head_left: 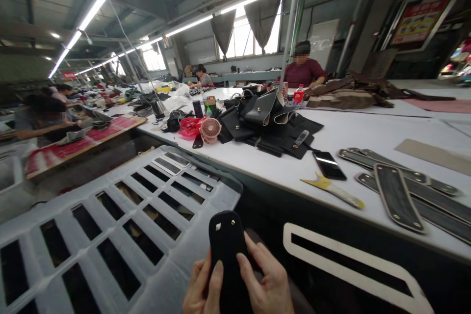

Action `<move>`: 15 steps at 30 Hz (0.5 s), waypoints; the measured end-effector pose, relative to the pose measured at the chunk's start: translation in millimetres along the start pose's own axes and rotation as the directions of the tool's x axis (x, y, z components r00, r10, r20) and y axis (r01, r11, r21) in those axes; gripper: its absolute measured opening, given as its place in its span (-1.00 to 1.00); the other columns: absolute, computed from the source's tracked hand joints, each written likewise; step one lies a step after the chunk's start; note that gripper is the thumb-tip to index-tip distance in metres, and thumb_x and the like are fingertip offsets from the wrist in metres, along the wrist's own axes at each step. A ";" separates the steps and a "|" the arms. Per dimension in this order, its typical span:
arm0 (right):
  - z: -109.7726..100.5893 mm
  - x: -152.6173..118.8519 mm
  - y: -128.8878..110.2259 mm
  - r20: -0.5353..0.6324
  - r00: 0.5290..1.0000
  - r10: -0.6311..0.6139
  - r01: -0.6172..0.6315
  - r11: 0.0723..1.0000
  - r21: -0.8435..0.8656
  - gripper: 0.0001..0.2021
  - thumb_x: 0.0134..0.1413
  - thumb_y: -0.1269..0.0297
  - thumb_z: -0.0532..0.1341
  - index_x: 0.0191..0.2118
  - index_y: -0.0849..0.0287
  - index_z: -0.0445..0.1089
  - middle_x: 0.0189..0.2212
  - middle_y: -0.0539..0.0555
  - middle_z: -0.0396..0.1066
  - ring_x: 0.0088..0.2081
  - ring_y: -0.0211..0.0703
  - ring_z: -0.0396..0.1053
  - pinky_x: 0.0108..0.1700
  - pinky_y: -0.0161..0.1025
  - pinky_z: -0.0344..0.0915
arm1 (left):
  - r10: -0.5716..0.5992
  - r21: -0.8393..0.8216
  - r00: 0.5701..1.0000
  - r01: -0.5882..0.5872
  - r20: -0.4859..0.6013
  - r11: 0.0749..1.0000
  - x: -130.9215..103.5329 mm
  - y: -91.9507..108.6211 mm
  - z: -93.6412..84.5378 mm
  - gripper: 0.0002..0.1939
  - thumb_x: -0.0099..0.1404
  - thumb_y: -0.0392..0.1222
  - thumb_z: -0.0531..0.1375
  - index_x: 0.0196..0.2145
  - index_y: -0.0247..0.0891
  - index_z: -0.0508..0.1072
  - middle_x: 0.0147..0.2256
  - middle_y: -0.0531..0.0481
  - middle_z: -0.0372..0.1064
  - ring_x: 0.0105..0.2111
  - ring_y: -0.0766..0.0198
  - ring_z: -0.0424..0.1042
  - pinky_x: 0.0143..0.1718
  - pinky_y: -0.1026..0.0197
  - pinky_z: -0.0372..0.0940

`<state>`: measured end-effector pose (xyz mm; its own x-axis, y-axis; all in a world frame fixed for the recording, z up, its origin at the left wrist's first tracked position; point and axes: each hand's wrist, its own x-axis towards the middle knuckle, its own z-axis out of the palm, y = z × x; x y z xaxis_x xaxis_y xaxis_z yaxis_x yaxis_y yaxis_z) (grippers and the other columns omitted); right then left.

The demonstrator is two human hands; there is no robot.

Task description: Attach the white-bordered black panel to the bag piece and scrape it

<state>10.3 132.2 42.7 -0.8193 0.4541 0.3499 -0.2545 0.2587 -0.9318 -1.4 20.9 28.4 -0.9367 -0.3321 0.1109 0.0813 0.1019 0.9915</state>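
Observation:
Low in the middle of the head view, a black strap-like piece with a rounded end [228,250] is held up between both hands. Near its top it has a small white square mark and a brass-coloured stud. My left hand [203,284] grips its left edge, thumb on the face. My right hand [265,277] pinches the right edge, with the thumb on the face and fingers behind. The lower end of the piece runs out of the frame. To the right of the hands lies a pale elongated frame-shaped piece [331,251] with a long slot.
At left stands a slotted white plastic crate [127,216]. On the white table [257,169] are a phone [329,165], a yellow-tipped tool [333,191], dark strap pieces [398,196], black leather bags [259,113] and a pink fan [210,130]. Several people sit at tables beyond.

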 end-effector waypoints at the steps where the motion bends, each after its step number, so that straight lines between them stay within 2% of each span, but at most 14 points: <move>1: 0.1 -0.5 0.1 -0.014 1.000 0.000 0.000 1.000 0.008 -0.62 0.16 0.09 0.17 0.04 0.10 0.44 -0.30 0.11 0.48 -0.26 -0.14 0.45 -0.16 -0.33 0.38 | 0.014 0.009 1.000 -0.014 0.005 1.000 -0.3 1.7 -0.1 -0.58 0.09 0.19 0.27 -0.27 -0.18 0.59 -0.34 0.03 0.41 -0.36 0.28 0.39 -0.34 0.35 0.27; 5: -4.1 -1.8 -2.3 -0.032 0.999 0.043 -0.042 0.999 0.017 -0.63 0.12 0.07 0.19 -0.01 0.10 0.47 -0.32 0.10 0.50 -0.29 -0.14 0.46 -0.20 -0.34 0.40 | 0.033 -0.017 0.999 -0.033 0.016 0.999 -3.3 9.2 0.2 -0.61 0.11 0.14 0.27 -0.24 -0.17 0.60 -0.33 0.03 0.40 -0.33 0.27 0.38 -0.35 0.36 0.27; 11: -16.0 3.8 -3.8 0.021 0.984 0.178 -0.178 0.984 0.014 -0.52 0.06 -0.01 0.23 0.03 0.18 0.44 -0.11 0.17 0.50 -0.13 -0.01 0.47 -0.13 -0.28 0.44 | 0.110 -0.108 0.987 -0.098 0.113 0.989 -7.3 16.4 4.9 -0.71 0.18 0.00 0.26 -0.20 -0.18 0.60 -0.40 0.02 0.38 -0.42 0.29 0.35 -0.39 0.33 0.27; 13: -18.8 6.0 -2.1 0.019 0.982 0.188 -0.189 0.982 0.007 -0.46 0.04 -0.04 0.23 0.07 0.20 0.40 -0.13 0.18 0.51 -0.15 0.00 0.48 -0.18 -0.27 0.46 | 0.122 -0.128 0.983 -0.104 0.136 0.986 -9.5 14.2 6.4 -0.70 0.21 -0.02 0.23 -0.14 -0.17 0.58 -0.42 0.03 0.34 -0.47 0.33 0.32 -0.45 0.33 0.25; 15: -21.2 5.8 0.8 0.016 0.981 0.192 -0.192 0.981 0.005 -0.43 0.05 -0.05 0.23 0.10 0.21 0.37 -0.23 0.16 0.53 -0.26 -0.04 0.50 -0.29 -0.30 0.47 | 0.107 -0.128 0.984 -0.089 0.145 0.988 -12.1 10.1 7.7 -0.67 0.22 -0.01 0.22 -0.11 -0.16 0.56 -0.42 0.03 0.32 -0.49 0.34 0.31 -0.46 0.33 0.24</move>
<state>16.2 153.2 46.0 -0.8612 0.4814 0.1630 -0.0953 0.1621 -0.9822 8.2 33.1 36.5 -0.9620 -0.1796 0.2057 0.2074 0.0097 0.9782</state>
